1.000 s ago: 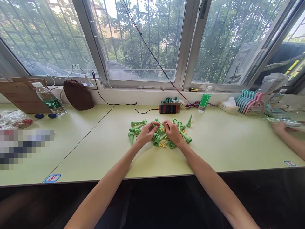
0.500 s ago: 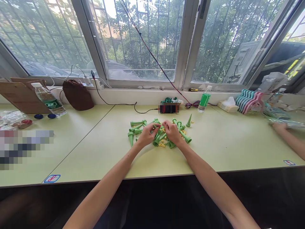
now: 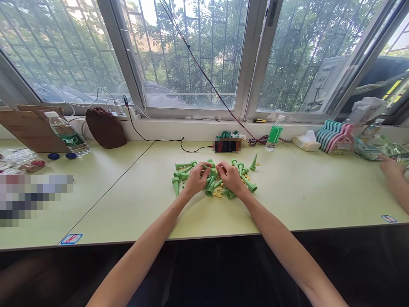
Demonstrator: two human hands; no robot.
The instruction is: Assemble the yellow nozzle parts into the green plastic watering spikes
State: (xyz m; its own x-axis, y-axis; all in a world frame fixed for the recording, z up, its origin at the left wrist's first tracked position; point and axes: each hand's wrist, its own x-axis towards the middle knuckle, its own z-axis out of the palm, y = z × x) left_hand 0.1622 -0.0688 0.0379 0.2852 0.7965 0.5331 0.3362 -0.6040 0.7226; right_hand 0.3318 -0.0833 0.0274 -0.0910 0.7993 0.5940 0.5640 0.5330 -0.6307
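- Since a second ago the left hand (image 3: 195,180) and right hand (image 3: 232,179) have drawn a little closer over the pile (image 3: 247,183). At the far right, a co-worker's hand (image 3: 390,167) has lifted toward a plastic bag (image 3: 392,149).
- The left hand is clamped on a green cone (image 3: 207,167), pinched between thumb and fingertips just above the pile at the middle of the worktop (image 3: 287,200).
- The right hand's fingertips are bunched together at that cone's near end. What they pinch is too small to tell.
- My judgement is that the step is a two-handed fit at the cone's end. It goes best with the cone held still in the left hand and only the right fingertips moving.
- Both wrists should stay low, near the worktop, so the hands steady each other.
- A light grip near the cone's wide end would leave the working end free and in sight.
- The small yellow pieces (image 3: 218,195) lie loose under and between the hands and scatter easily, so the palms should not sweep through them.
- Both forearms reach straight forward from the near edge and converge on the pile. The palms face inward and down, with the knuckles toward the window.
- One cone (image 3: 254,162) stands upright just beyond the right hand, apart from it.
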